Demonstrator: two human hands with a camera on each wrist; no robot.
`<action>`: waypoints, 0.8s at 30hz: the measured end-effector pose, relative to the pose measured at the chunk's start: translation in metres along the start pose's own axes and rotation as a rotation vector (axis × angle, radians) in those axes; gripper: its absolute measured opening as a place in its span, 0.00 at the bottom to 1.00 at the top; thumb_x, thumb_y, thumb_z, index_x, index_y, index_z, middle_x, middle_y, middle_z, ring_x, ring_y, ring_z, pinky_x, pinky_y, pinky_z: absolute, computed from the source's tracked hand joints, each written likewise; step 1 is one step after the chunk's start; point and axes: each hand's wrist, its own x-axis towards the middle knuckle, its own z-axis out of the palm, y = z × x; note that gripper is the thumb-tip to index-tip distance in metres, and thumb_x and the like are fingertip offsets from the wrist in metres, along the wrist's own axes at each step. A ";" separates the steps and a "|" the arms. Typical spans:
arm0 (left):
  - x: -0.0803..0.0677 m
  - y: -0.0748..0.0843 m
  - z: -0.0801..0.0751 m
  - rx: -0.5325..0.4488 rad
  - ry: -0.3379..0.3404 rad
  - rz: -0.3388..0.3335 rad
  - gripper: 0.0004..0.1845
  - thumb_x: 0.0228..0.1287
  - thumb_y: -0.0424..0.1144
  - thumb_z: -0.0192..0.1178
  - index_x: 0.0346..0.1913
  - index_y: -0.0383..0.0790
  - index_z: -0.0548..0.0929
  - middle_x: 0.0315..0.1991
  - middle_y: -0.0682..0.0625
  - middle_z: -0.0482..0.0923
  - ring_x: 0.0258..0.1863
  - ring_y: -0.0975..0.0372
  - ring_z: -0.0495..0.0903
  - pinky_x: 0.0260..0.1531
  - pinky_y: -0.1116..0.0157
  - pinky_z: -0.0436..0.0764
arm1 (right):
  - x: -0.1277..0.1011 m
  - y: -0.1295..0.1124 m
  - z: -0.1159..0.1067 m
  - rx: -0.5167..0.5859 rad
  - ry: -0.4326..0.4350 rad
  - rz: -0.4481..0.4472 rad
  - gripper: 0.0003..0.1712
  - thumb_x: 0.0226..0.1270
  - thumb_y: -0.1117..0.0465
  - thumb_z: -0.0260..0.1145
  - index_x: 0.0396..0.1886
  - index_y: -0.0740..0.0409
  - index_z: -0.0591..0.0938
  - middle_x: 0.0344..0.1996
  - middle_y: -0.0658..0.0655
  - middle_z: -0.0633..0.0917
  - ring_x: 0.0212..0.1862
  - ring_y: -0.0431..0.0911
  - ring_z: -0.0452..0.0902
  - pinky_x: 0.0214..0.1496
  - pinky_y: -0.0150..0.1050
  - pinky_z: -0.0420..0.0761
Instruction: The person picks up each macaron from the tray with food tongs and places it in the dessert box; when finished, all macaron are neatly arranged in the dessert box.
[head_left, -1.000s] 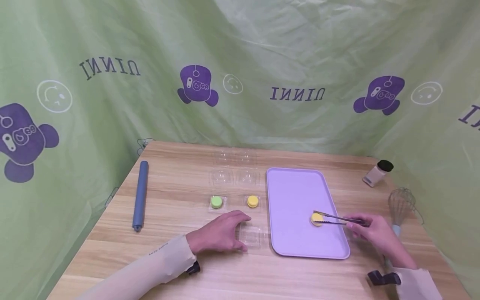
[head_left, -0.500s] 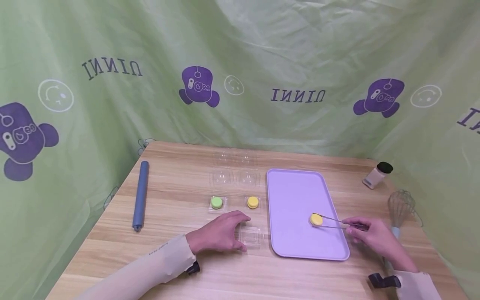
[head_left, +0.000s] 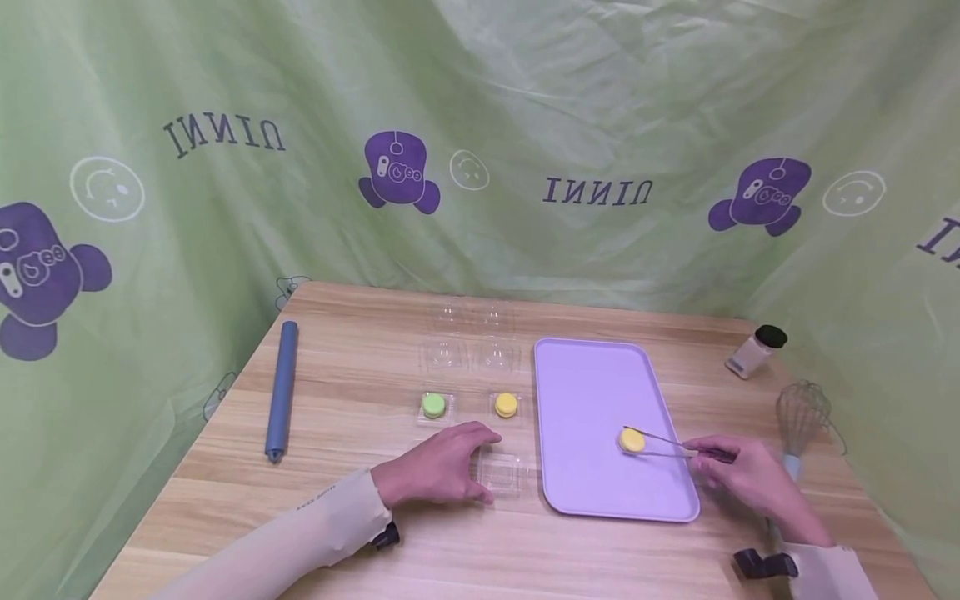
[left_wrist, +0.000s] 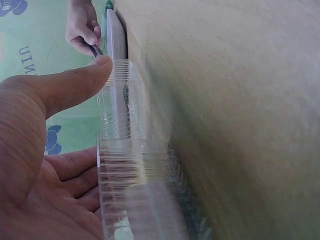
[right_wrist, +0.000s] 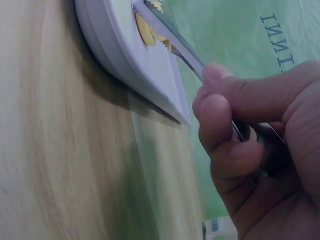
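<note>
My left hand rests on the wooden table and holds an empty clear plastic box between thumb and fingers. In the left wrist view the thumb lies along the edge of the box. My right hand grips thin metal tongs by the handle end. The tong tips clamp a yellow macaron just above the near part of the lilac tray. The right wrist view shows the serrated tongs on the macaron over the tray's rim.
Behind the left hand are a green macaron and a yellow macaron, each in a clear box. Several empty boxes sit farther back. A blue rolling pin lies at the left. A spice jar and a whisk are at the right.
The tong arms have closed from a wider spread onto the yellow macaron, and the right hand has shifted slightly. The left hand and its box have stayed put.
</note>
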 end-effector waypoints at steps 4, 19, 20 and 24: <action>0.000 0.000 0.000 0.005 0.001 0.006 0.44 0.48 0.54 0.78 0.69 0.42 0.75 0.67 0.50 0.77 0.69 0.58 0.74 0.74 0.60 0.73 | -0.001 -0.001 0.002 -0.044 0.068 -0.018 0.18 0.62 0.55 0.74 0.49 0.57 0.89 0.20 0.46 0.86 0.21 0.35 0.75 0.17 0.32 0.73; 0.001 -0.003 0.000 -0.012 0.006 0.013 0.44 0.48 0.53 0.79 0.68 0.41 0.75 0.66 0.50 0.78 0.67 0.58 0.76 0.72 0.60 0.74 | 0.004 -0.002 0.009 0.023 0.154 0.030 0.17 0.65 0.57 0.72 0.50 0.61 0.88 0.20 0.51 0.87 0.20 0.36 0.76 0.18 0.32 0.75; 0.001 -0.003 0.000 -0.015 0.006 0.014 0.44 0.47 0.53 0.79 0.68 0.41 0.75 0.66 0.50 0.78 0.67 0.58 0.76 0.72 0.60 0.75 | 0.006 -0.001 0.009 0.051 0.176 0.033 0.17 0.66 0.58 0.72 0.50 0.63 0.87 0.21 0.52 0.87 0.20 0.37 0.77 0.19 0.32 0.77; 0.002 -0.003 0.000 -0.016 0.009 0.017 0.43 0.48 0.53 0.79 0.67 0.41 0.76 0.65 0.50 0.78 0.67 0.58 0.76 0.72 0.60 0.74 | 0.010 -0.001 0.007 0.115 0.291 0.023 0.18 0.67 0.59 0.71 0.50 0.67 0.86 0.21 0.55 0.88 0.21 0.39 0.80 0.19 0.32 0.78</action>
